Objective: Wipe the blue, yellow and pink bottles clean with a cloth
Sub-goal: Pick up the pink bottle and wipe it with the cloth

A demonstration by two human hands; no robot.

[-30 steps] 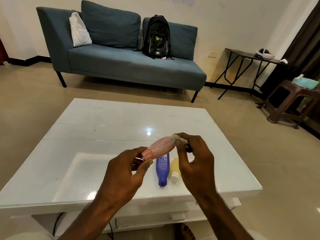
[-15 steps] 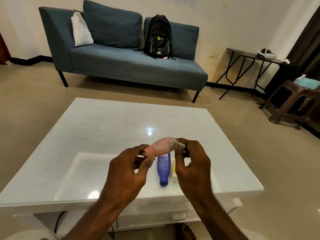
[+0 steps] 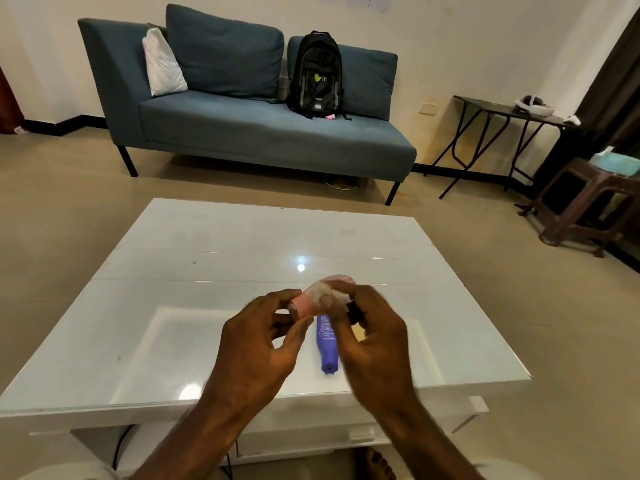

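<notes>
Above the white glossy table my left hand grips the cap end of the pink bottle, which lies on its side in the air. My right hand presses a small white cloth against the middle of that bottle. The blue bottle lies flat on the table under my hands, its cap toward me. Only a sliver of the yellow bottle shows behind my right hand.
A blue sofa with cushions and a black backpack stands beyond the table. At the right are a dark folding table and a brown stool. The table's front edge is close to me.
My right hand has slid the cloth along the pink bottle from its far end toward the cap end. The bottle has tilted so its far end points more away from me.
</notes>
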